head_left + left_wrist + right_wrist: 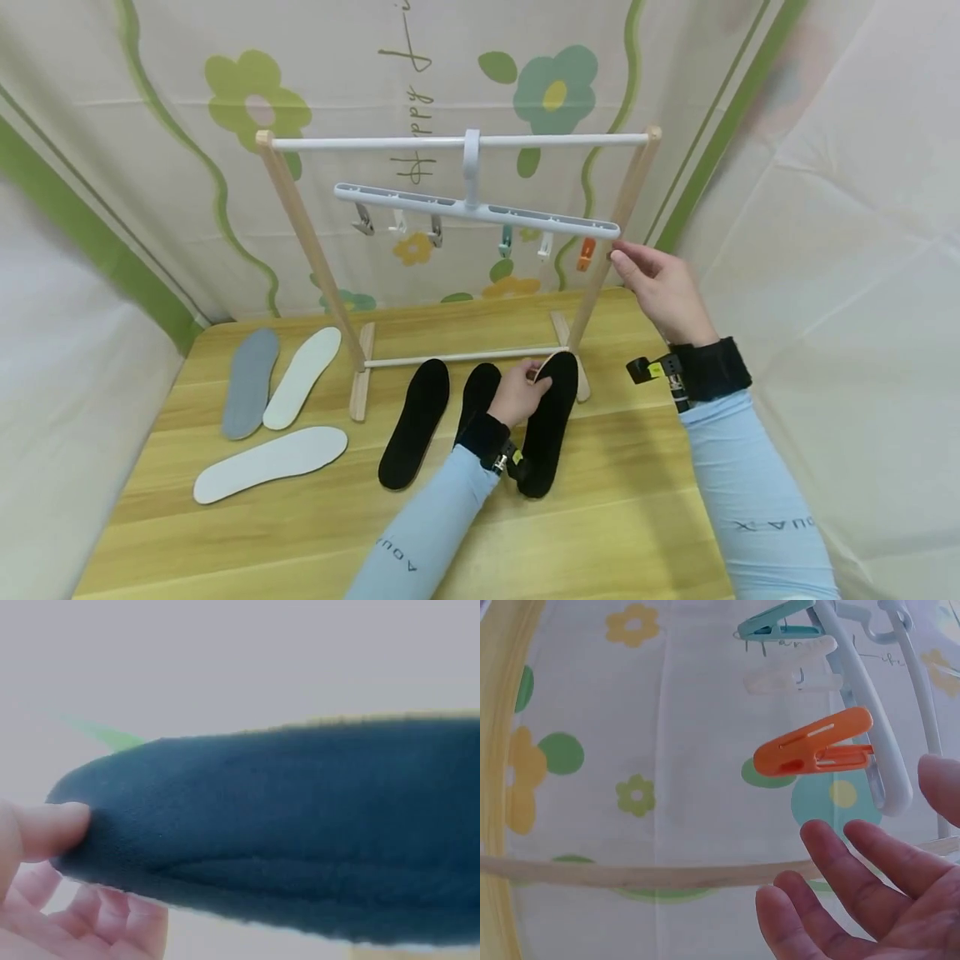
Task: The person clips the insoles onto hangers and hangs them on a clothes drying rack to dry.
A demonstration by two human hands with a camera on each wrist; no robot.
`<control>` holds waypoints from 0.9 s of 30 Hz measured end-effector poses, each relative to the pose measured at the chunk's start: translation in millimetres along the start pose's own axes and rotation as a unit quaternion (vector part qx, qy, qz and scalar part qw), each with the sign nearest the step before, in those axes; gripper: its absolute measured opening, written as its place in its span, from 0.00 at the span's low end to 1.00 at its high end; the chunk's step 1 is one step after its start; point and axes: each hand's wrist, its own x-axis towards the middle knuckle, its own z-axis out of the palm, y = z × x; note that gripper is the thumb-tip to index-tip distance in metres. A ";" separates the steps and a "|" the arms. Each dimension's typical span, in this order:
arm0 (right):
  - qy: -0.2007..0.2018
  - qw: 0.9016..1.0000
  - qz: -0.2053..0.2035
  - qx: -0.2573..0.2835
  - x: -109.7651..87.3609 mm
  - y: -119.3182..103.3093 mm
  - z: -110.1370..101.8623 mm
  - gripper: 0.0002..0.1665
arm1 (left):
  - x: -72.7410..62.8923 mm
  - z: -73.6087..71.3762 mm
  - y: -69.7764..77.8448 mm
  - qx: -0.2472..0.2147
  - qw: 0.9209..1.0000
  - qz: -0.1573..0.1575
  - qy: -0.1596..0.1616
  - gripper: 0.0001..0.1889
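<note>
My left hand [517, 395] pinches a black insole [552, 437] near its upper end, thumb on the dark face. In the left wrist view this insole [300, 810] stretches away to the right from the thumb. My right hand [670, 293] is raised at the right end of a white clip hanger [420, 199], beside an orange clothespin [586, 255]. Seen from the right wrist, the fingers are spread below the orange clothespin [814, 742] and hold nothing. Two more black insoles [415, 425] lie on the table, one partly hidden by my left hand.
The hanger hooks over the white rod [360, 144] of a wooden stand [303, 225], tilted down to the right. Several other clips [506, 242] hang from it. One grey insole [252, 383] and two white insoles [272, 463] lie on the table's left side.
</note>
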 end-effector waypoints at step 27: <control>-0.038 0.982 -0.005 0.186 23.2 2.3 24.3 0.28 | 11.9 -60.7 84.9 -0.054 0.988 0.140 0.029 0.12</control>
